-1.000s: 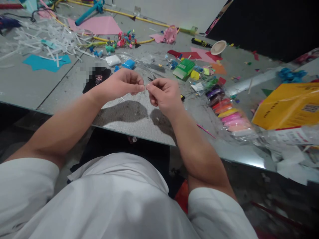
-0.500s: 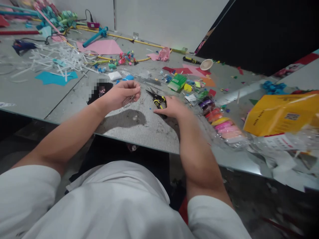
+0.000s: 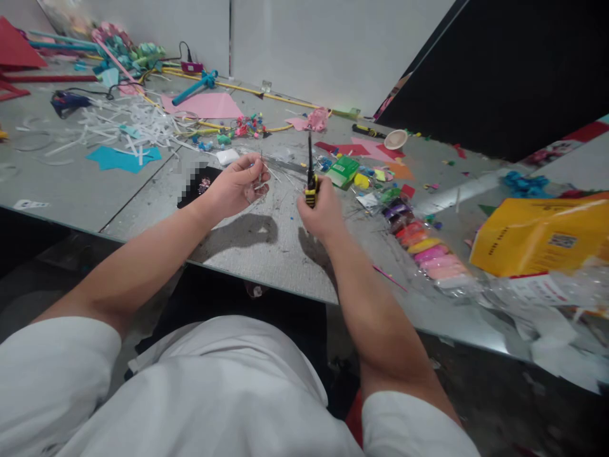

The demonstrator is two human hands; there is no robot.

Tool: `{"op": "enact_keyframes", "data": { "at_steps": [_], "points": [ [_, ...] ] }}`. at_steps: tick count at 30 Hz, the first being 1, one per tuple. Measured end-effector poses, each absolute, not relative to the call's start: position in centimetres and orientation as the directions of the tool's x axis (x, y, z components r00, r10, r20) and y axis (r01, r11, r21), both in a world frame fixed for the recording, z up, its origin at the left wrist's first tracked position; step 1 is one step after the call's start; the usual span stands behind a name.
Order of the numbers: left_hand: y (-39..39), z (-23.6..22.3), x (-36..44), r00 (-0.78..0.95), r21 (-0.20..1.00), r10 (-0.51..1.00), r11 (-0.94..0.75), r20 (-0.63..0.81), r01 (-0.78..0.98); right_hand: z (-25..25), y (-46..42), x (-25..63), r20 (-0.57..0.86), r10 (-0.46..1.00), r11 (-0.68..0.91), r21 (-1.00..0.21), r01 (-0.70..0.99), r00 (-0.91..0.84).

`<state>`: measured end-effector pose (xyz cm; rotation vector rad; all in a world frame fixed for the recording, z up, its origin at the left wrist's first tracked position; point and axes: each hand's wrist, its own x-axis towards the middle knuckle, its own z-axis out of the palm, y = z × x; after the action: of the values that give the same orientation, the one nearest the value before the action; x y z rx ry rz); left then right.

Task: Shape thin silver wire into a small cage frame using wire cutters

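We pinch thin wire [image 3: 259, 186] in our left fingers [image 3: 255, 170], left of the snips [image 3: 311, 192] our right fingers [image 3: 325, 185] clasp, blades [image 3: 310, 155] pointing away.

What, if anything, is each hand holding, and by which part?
The right hand holds a black-and-yellow plier-like tool by its handles. The left hand pinches what looks like thin wire; which part cannot be told.

There are two hands [image 3: 235, 185], one pair of snips [image 3: 311, 183], one yellow packet [image 3: 528, 235] and one pale dish [image 3: 396, 139].
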<state>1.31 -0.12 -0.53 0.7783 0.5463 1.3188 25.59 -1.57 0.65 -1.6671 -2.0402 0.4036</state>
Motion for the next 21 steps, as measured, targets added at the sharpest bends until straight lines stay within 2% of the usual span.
{"op": "enact_keyframes", "data": {
  "at_steps": [5,15,21],
  "points": [
    [-0.2,-0.9,1.8,0.187,0.767,0.981,0.078,0.055,-0.637,-0.3,-3.1,23.3,0.229,0.931,0.363,-0.491,0.792,-0.285],
    [-0.8,-0.8,2.3,0.232,0.776,0.973,0.154,-0.01,-0.611,0.3,-3.5,23.3,0.183,0.933,0.359,-0.46,0.812,-0.308],
    [-1.1,-0.7,2.5,0.326,0.715,0.942,0.169,0.087,-0.678,-1.4,-2.4,23.7,0.232,0.916,0.398,-0.43,0.811,-0.327]
  ]
}}
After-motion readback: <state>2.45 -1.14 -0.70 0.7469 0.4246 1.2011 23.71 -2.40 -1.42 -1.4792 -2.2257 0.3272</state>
